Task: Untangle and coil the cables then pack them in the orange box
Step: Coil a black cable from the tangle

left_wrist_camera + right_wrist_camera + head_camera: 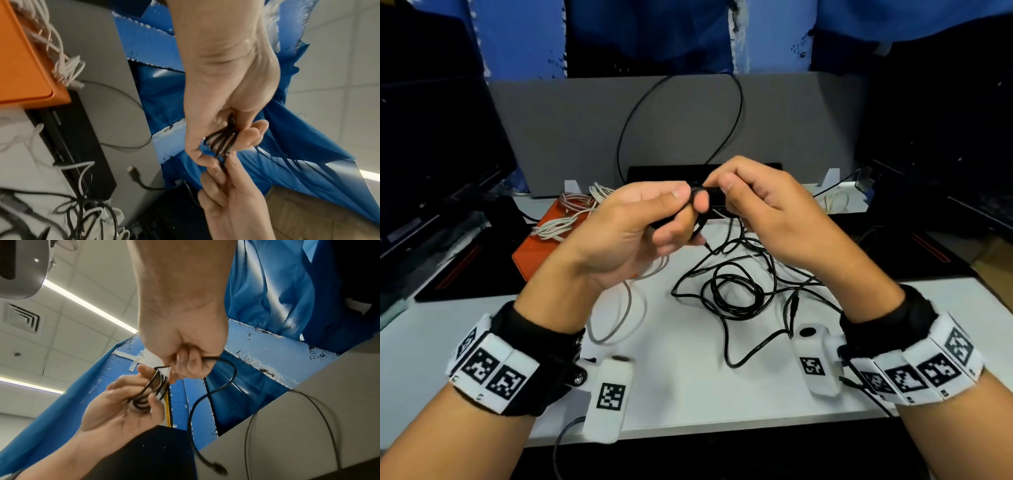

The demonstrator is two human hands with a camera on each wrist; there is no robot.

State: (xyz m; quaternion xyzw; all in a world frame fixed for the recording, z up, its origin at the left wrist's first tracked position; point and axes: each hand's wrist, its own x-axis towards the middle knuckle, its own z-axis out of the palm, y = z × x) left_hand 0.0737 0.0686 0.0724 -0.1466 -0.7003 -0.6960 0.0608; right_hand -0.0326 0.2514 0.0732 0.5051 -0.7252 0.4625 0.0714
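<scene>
Here we see both hands raised above the white table, meeting over its middle. The left hand grips a small coil of thin black cable, its loops wound round the fingers and pinned by the thumb. The right hand pinches a strand of that same black cable between thumb and curled fingers, right against the coil; from this grasp the cable hangs in a loop and ends in a dark plug.

Below the hands, a loose tangle of black cables lies on the middle of the table. The flat orange plastic box sits toward the table's far left edge, and a bundle of white and reddish braided cables rests on it. A grey cable loop lies on the table just beside the box's near corner.
</scene>
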